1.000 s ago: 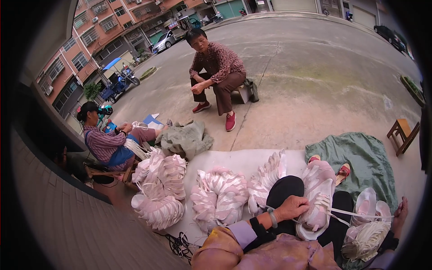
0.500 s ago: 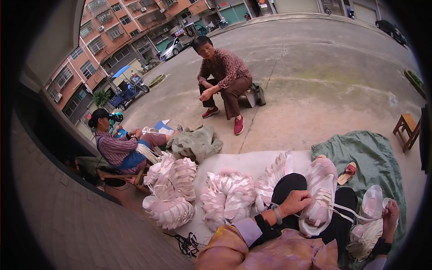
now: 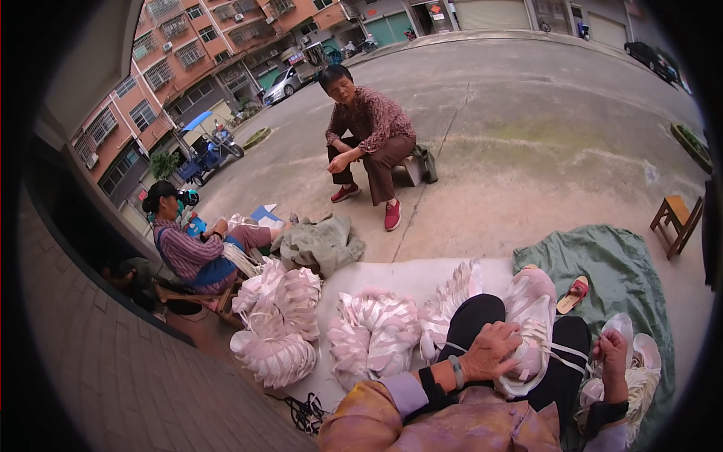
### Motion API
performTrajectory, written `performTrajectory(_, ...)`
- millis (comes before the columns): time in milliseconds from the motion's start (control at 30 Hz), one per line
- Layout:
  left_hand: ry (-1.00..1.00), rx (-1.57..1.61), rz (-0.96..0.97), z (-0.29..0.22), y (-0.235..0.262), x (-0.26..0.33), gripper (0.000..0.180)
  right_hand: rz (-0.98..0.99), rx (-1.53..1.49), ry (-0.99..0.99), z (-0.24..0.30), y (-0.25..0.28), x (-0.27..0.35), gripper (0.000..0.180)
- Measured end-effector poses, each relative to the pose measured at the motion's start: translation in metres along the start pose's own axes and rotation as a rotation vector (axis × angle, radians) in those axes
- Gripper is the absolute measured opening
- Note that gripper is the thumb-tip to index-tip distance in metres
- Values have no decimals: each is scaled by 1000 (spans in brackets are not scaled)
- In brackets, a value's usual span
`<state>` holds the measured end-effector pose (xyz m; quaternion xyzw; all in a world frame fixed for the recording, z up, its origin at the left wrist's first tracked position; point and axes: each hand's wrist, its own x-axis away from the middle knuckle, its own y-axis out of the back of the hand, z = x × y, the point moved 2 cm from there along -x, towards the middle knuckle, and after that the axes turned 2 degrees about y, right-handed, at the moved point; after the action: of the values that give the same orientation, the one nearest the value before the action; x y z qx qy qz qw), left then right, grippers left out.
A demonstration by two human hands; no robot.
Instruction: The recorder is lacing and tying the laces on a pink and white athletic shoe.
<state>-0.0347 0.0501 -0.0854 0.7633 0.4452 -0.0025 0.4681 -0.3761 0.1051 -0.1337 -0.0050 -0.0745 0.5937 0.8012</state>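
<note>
A pink and white sneaker (image 3: 530, 316) rests on my lap between my dark-trousered knees, its toe pointing away. My left hand (image 3: 491, 351) lies against its left side by the opening, fingers bent over the laced part. White shoelace (image 3: 570, 351) runs from the sneaker across my right knee. At the right, my right hand (image 3: 611, 352) is raised with thumb and fingers pinched together at the lace's end. Just beneath and behind that hand sit more pale shoe uppers (image 3: 646, 354) and a bundle of cream laces (image 3: 640, 392).
Stacked pink and white shoe uppers (image 3: 374, 331) lie on a pale sheet (image 3: 331, 377). A green cloth (image 3: 587, 252) holds a red slipper (image 3: 574, 294). A wooden stool (image 3: 676, 220) stands right. Two people sit ahead, one (image 3: 196, 248) handling shoe pieces. Black cord (image 3: 305, 413) lies left.
My right hand has come inward and the lace has gone from taut to slack. The left hand has shifted over the sneaker's laced part. The view has turned slightly.
</note>
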Motion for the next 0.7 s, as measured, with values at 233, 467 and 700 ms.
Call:
performTrajectory(233,-127,-66,55,-1,-13,5,46,151,546,534,42,-106,32,5)
performTrajectory(467,-149,-144,-21,-4,-28,6,25,254,906,879,23,-149,58,15)
performTrajectory(700,-41,-164,-96,-1,-20,-3,21,203,1250,1036,30,-158,44,7)
